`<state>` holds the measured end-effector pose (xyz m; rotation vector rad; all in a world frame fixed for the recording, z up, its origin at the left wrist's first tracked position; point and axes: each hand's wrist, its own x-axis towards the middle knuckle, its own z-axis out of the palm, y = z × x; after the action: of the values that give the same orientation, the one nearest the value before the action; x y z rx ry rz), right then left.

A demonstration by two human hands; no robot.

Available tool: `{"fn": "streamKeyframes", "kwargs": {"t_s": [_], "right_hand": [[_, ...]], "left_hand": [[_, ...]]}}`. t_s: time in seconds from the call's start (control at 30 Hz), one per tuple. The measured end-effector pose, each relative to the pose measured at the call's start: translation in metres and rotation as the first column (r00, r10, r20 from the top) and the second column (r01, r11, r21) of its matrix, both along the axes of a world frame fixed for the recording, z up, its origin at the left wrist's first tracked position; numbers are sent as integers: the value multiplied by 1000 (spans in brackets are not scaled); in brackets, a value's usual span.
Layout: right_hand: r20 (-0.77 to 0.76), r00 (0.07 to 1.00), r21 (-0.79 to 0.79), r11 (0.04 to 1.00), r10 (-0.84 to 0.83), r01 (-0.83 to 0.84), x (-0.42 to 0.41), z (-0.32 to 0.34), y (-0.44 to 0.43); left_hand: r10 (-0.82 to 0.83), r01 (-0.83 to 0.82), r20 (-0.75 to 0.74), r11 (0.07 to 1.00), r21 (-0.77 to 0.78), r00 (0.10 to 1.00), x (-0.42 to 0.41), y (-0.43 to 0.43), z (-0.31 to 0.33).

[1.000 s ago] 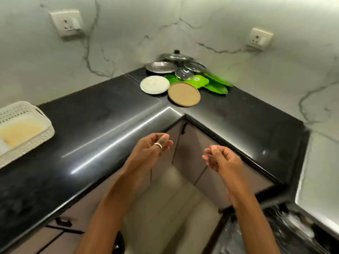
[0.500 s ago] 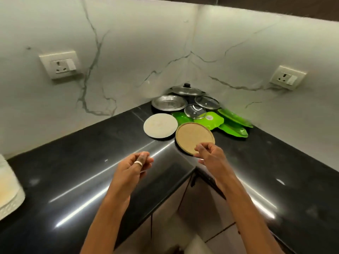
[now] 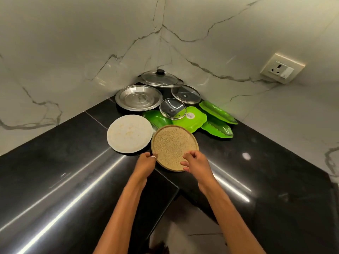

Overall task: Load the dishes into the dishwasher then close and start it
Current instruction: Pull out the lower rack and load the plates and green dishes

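A round tan speckled plate (image 3: 172, 143) lies near the inner corner of the black counter (image 3: 64, 171). My left hand (image 3: 146, 163) grips its left rim, thumb on top. My right hand (image 3: 195, 162) hovers over the plate's right side, fingers curled loosely, touching or nearly touching its surface. Left of it lies a white round plate (image 3: 128, 136). Behind are a steel plate (image 3: 138, 98), two glass lids (image 3: 172, 109) (image 3: 185, 94), a lidded pot (image 3: 159, 78) and several green leaf-shaped trays (image 3: 218, 128). The dishwasher is out of view.
Marble walls meet in the corner behind the dishes. A wall socket (image 3: 281, 68) sits on the right wall. Cabinet fronts and floor (image 3: 183, 235) show below the counter's inner corner between my arms.
I have leaned in toward the corner. Both hands moved forward from the counter edge onto the tan plate; the left hand now grips its rim.
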<state>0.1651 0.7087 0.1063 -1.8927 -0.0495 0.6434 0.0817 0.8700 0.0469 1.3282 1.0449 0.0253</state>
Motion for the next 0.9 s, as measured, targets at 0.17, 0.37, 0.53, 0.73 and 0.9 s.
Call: {"fn": "streamKeyframes", "kwargs": {"t_s": [0.17,0.37,0.53,0.73,0.9], "right_hand": [[53,996,4,998,-69,69,18,10,-4],[161,982,-94,989,-97,113,38,5,-12],[434,888,-296,907,-152,300,48,4,-23],[-111,977,217,955,-181,202,58,12,-25],[-4,966,298,921,-260,250,65,28,-25]], "left_hand": [[-41,74,-175,980,186,984,45,6,-34],[35,0,-112,954,300,993,52,2,-23],[189,-199,213,980,24,959,23,0,2],[218,-109,410,956,-272,886,6,-8,45],[502,-309,227,768,-561,835,14,-3,26]]}}
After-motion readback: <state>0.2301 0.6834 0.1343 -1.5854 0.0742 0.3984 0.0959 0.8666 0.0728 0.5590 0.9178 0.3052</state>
